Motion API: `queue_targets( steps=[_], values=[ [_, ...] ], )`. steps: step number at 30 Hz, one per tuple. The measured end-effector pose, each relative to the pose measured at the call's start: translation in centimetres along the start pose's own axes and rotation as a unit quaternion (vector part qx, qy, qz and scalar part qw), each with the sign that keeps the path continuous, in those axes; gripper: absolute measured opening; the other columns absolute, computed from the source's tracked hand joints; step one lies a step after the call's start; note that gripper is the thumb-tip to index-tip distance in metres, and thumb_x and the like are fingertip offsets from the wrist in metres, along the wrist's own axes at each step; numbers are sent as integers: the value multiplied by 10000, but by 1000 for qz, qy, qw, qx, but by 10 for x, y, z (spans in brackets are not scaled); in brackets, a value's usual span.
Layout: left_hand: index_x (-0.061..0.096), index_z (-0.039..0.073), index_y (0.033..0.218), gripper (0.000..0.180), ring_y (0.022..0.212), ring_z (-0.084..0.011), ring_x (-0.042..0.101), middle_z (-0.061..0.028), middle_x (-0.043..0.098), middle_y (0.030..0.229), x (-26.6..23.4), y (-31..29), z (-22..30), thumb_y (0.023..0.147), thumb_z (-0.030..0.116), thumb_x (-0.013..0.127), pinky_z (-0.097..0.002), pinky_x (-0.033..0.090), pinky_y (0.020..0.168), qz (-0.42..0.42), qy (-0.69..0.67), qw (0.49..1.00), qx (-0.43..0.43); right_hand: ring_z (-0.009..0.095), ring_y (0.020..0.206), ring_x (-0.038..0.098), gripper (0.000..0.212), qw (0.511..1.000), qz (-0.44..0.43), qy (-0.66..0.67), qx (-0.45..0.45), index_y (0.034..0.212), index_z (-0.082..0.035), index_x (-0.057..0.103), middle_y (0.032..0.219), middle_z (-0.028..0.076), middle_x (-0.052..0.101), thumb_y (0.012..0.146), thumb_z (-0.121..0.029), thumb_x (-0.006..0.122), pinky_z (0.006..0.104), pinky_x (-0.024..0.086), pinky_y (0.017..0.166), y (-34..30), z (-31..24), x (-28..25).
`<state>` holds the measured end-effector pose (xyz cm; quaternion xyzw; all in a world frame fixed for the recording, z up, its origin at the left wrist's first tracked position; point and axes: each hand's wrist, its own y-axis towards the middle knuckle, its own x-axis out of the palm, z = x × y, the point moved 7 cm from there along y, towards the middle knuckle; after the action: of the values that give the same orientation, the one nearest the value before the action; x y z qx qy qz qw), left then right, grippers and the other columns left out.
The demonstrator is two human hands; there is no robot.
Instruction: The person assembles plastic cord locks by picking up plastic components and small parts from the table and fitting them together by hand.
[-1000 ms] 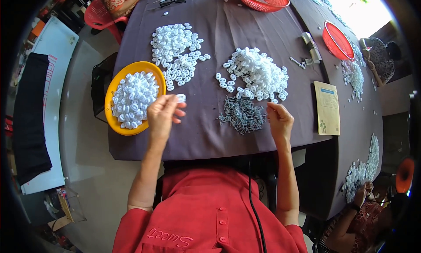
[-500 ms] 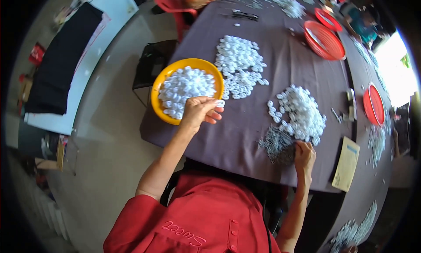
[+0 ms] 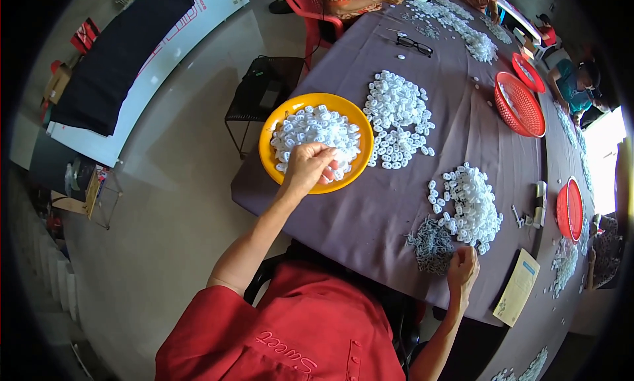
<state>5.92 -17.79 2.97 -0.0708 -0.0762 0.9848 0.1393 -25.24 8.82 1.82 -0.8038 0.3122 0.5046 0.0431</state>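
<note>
White oval pieces (image 3: 320, 127) heaped in a yellow bowl (image 3: 267, 146), left hand (image 3: 308, 165) over them

Largest of all is a table (image 3: 360, 219) under a dark cloth, carrying the yellow bowl at its left edge. Well to the left of the bowl, a black cloth (image 3: 125, 64) lies over a long white unit (image 3: 208, 31). A dark stool (image 3: 264, 90) stands just beyond the bowl's left side.

The bowl itself holds a full mound of the pieces. Well to its right, and farther from the person, sits a red basket (image 3: 528, 113). A loose heap of white pieces (image 3: 399, 100) lies just right of the bowl; a second heap (image 3: 474, 209) is farther right and nearer the person. Beyond that heap, seen from the bowl, lies a tan envelope (image 3: 516, 288).

The left hand is over the bowl's near right part, its thumb and fingers drawn together; I cannot tell whether it pinches a piece. The right hand (image 3: 463, 269), well to the bowl's right, has its fingertips pressed together beside a small pile of grey pins (image 3: 430, 249); anything between them is too small to tell. Past the bowl's far right side rest dark-framed glasses (image 3: 414, 46), with one single white piece (image 3: 401, 57) near them.
</note>
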Motion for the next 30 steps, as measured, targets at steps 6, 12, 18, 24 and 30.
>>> queue_targets(
  steps=[6, 12, 18, 24, 30],
  values=[
    [607, 36, 729, 204, 412, -40, 495, -28, 588, 589, -22, 13, -2, 844, 200, 569, -155, 376, 353, 25, 80, 996, 2, 276, 626, 543, 27, 999, 23, 44, 6, 758, -15, 542, 697, 124, 544, 736, 3, 544, 347, 425, 582, 1, 3, -2],
    [574, 50, 655, 254, 389, -29, 442, -5, 542, 536, -20, 13, 0, 838, 226, 584, -161, 330, 345, 61, 72, 994, 49, 277, 636, 550, 36, 996, 28, 80, 34, 769, -13, 564, 716, 119, 550, 743, 7, 548, 348, 427, 581, -2, 8, -5],
    [588, 38, 673, 282, 417, -44, 458, -2, 546, 524, 52, -31, -12, 837, 266, 575, -204, 355, 381, -69, 45, 995, 53, 263, 640, 556, 74, 996, 41, 75, 8, 790, -19, 580, 724, 113, 553, 735, 22, 551, 334, 433, 572, 0, 0, -7],
    [622, 7, 838, 162, 499, -42, 503, -20, 609, 680, 168, -85, -24, 838, 162, 573, -187, 417, 443, -264, -2, 964, 26, 81, 601, 529, 70, 966, 27, 234, 106, 819, -37, 607, 724, 22, 582, 768, 0, 578, 219, 422, 555, -9, -1, -9],
    [629, 23, 898, 152, 524, -37, 512, 9, 592, 679, 230, -110, -20, 848, 154, 570, -181, 399, 433, -341, -43, 939, 28, 53, 647, 516, 77, 848, -44, 500, 170, 861, 22, 588, 741, 5, 579, 791, 35, 561, 191, 418, 583, -26, -26, 15]
  ],
)
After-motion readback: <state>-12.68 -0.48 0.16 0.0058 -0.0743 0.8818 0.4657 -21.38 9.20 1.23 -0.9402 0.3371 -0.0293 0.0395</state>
